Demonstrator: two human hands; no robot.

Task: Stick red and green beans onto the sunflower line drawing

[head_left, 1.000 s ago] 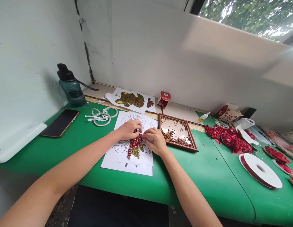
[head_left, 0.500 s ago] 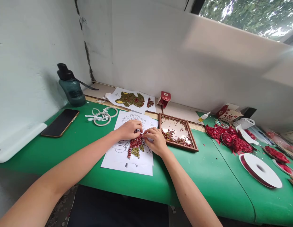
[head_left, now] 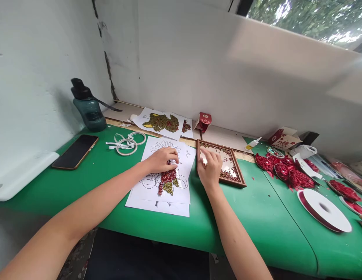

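Note:
Red and green beans form a patch on a white sheet with a line drawing. My left hand rests at the top of the patch, fingers curled down and together over the red beans. Whatever its fingertips hold, if anything, is hidden. My right hand is over the left part of a brown-framed tray, fingers apart and nothing visible in them. Loose red beans with some green ones lie scattered across the tray's pale bottom.
Behind the drawing lies another sheet with a bean picture. To the left are white rings, a phone and a dark bottle. A glue bottle, red shredded material and a ribbon spool lie right.
My right hand has left the bean patch and moved right, over the tray, its fingers spreading. My left hand has stayed at the patch.

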